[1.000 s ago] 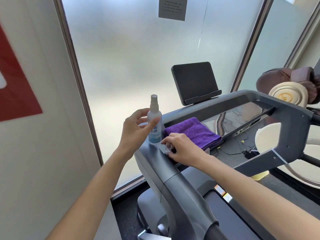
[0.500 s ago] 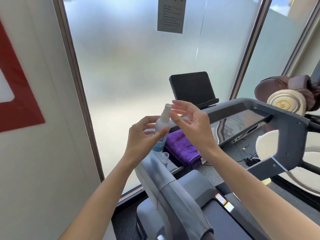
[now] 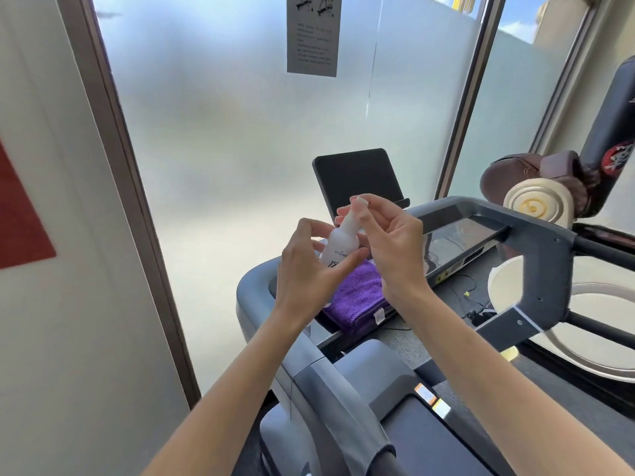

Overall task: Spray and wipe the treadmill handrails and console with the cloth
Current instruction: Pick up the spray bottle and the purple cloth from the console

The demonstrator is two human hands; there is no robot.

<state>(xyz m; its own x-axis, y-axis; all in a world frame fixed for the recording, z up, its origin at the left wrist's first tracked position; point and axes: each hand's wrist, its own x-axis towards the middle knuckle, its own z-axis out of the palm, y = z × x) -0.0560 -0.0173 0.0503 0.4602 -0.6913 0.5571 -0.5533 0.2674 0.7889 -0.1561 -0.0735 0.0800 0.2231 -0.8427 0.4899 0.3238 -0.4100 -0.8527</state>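
Note:
A small white spray bottle [image 3: 341, 242] is held tilted above the treadmill console [image 3: 457, 235]. My left hand [image 3: 305, 269] grips its body from the left. My right hand [image 3: 388, 242] closes around the bottle's neck and nozzle from the right, a fingertip on top. Below both hands a folded purple cloth [image 3: 357, 300] lies on the console's left part. The grey left handrail [image 3: 330, 400] runs toward me; the right handrail [image 3: 543, 269] bends down at the right. The bottle's small cap is hidden.
A dark tablet holder [image 3: 357, 176] stands behind the console. Frosted window glass with a paper notice [image 3: 313, 34] fills the back. A brown massage chair [image 3: 536, 187] sits at the right. A wall is close on the left. The treadmill belt [image 3: 443, 441] lies below.
My left hand has lifted the bottle off the console and tilted it. My right hand left the small cap by the cloth and rose to the nozzle. The view has tilted upward.

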